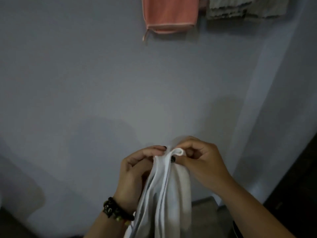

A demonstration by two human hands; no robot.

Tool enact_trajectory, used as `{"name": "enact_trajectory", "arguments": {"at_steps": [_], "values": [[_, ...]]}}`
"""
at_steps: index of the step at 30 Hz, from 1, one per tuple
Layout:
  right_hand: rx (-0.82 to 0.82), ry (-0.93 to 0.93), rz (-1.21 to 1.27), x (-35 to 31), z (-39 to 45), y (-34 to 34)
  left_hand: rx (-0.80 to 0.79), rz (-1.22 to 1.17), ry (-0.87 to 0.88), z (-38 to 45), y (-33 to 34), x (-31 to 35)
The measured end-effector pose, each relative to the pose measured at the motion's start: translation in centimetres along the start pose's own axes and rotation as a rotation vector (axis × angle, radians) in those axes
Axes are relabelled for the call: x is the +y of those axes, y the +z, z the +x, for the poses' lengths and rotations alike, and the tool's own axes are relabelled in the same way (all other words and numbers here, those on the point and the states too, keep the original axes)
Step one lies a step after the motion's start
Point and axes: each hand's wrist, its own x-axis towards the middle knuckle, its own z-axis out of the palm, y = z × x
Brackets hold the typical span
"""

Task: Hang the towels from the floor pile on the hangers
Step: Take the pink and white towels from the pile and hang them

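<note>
**White towel gathered at its top edge, ready to go up**

From the head camera, the only view I have, I look down at both hands meeting in front of a plain grey-blue wall. Between them hangs a white towel, bunched into long vertical folds that drop out of the bottom of the frame. My left hand has its fingers curled around the towel's left side, thumb and forefinger pinching the hem near the top. My right hand pinches the rolled top edge between thumb and bent fingers, just beside the left. I judge the two pinches sit this close because I am searching out the edge or a corner, so the cloth can be spread before it goes over a hanger.

A dark beaded bracelet sits on the left wrist, clear of the cloth.

High on the wall, well apart from the hands, a pink towel hangs already, with a grey towel just to its right. The hangers themselves are cut off above the frame, so I cannot tell where a free one is. The floor pile is not in view either. My guess is that this towel is partway through: lifted, not yet hung.
</note>
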Motion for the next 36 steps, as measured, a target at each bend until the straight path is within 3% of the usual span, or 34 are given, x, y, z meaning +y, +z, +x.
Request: {"name": "enact_trajectory", "arguments": {"at_steps": [3, 7, 11, 13, 18, 22, 27, 32, 36], "values": [[0.046, 0.107, 0.054, 0.2, -2.0, 0.6, -0.003, -0.178, -0.158, -1.8, 0.3, -0.8], [0.157, 0.266, 0.08, 1.1, -4.1, 1.4, 0.17, -0.113, -0.243, -3.5, 0.1, -1.9], [0.143, 0.255, -0.003, 2.0, -5.6, 1.2, 0.256, -0.053, -0.288, -4.3, 0.0, -2.5], [0.126, 0.244, -0.048, 2.3, -6.1, 1.0, 0.229, 0.123, -0.222, -4.3, 0.1, -2.6], [0.118, 0.083, -0.211, 2.9, -6.2, 0.2, -0.012, 0.534, 0.045, -4.0, 0.2, -2.9], [0.09, 0.168, -0.276, 2.8, -6.0, -0.7, -0.129, 0.746, 0.169, -3.7, 0.1, -2.3], [-0.103, 0.144, -0.295, 2.9, -6.0, -1.4, -0.221, 0.953, 0.36, -3.4, -0.3, -1.9], [-0.122, 0.099, -0.348, 3.2, -6.0, -1.1, -0.204, 0.882, 0.374, -3.5, -0.8, -2.2], [-0.094, 0.196, -0.391, 4.3, -5.8, -0.4, -0.108, 0.79, 0.368, -3.7, -2.7, -4.1]]}}
